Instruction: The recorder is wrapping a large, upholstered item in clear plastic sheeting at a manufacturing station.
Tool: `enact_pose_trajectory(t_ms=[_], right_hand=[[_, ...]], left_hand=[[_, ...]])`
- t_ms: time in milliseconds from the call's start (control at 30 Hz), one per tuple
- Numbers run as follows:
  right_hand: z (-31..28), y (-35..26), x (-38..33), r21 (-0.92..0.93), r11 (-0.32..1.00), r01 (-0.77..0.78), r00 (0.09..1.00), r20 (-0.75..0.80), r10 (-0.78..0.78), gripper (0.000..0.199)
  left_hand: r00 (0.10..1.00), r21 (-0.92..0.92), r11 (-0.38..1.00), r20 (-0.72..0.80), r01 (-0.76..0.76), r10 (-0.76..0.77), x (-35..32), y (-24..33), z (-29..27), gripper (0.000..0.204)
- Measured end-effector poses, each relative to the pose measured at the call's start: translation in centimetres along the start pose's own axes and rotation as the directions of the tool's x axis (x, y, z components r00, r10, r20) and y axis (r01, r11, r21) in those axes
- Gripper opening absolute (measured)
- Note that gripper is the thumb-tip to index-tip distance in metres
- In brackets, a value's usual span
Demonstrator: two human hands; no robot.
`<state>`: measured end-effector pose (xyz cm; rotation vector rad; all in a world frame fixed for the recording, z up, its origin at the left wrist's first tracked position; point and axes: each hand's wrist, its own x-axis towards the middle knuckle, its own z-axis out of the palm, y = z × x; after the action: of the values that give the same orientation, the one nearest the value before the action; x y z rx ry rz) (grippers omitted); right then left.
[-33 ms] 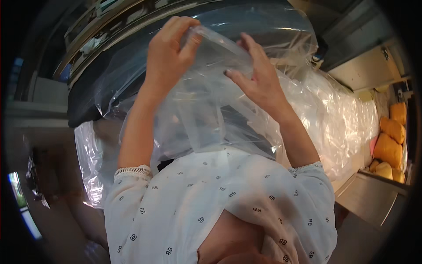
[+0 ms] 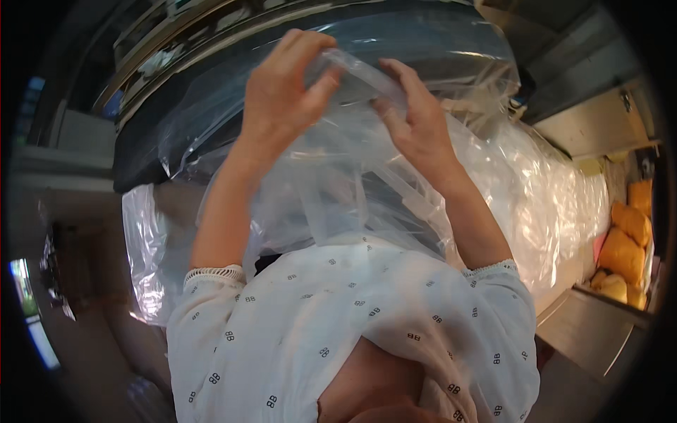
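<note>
A clear plastic sheet (image 2: 331, 162) spreads in front of my body, its folded upper edge running between my two hands. At the upper left of that edge, my left hand (image 2: 285, 95) is closed on it, the fingers bent over and the thumb below. My right hand (image 2: 421, 127) curls round the other end of the fold, with the plastic passing between fingers and thumb. Its grip looks loose, and the palm side is partly hidden. The sheet hangs from the fold toward my shirt, creased and see-through.
Behind the sheet lies a dark, wide surface (image 2: 395, 32) covered with plastic. More crumpled clear plastic (image 2: 543, 204) is heaped on the right. Orange bundles (image 2: 624, 236) sit in a box at the far right. A plastic flap (image 2: 144, 254) hangs at the left edge.
My left hand has shifted slightly right. The fingers and thumb of my right hand have drawn closer together round the folded edge.
</note>
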<state>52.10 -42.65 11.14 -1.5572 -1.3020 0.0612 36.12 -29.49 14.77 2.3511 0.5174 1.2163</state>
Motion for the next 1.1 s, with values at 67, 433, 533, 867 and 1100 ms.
enact_pose_trajectory(t_ms=[67, 433, 533, 867, 1100], right_hand=[[1.5, -0.4, 1.5, 0.066, 0.997, 0.039, 0.999, -0.013, -0.039, 0.019], [-4.9, 9.0, 8.2, -0.713, 0.695, 0.097, 0.995, 0.044, -0.094, 0.027], [-4.8, 12.8, 10.3, -0.831, 0.555, 0.037, 0.996, 0.079, 0.051, 0.027], [-4.5, 18.5, 12.4, -0.776, 0.629, -0.043, 0.939, 0.183, 0.290, 0.046], [-1.8, 14.7, 13.2, -0.770, 0.638, 0.018, 0.926, 0.253, 0.279, 0.053]], left_hand=[[0.983, 0.377, 0.923, 0.129, 0.071, -0.129, -2.0, 0.9, -1.8, 0.019], [0.659, 0.478, 0.545, -0.100, 0.689, -0.746, -15.1, -7.2, -18.8, 0.020], [0.514, 0.324, 0.456, -0.119, 0.829, -0.849, -14.1, -11.2, -23.9, 0.021], [0.812, 0.480, 0.665, -0.223, 0.573, -0.539, -11.3, -24.4, -20.8, 0.028], [0.785, 0.712, 0.339, -0.516, 0.615, -0.343, -12.7, -29.1, -25.9, 0.013]])
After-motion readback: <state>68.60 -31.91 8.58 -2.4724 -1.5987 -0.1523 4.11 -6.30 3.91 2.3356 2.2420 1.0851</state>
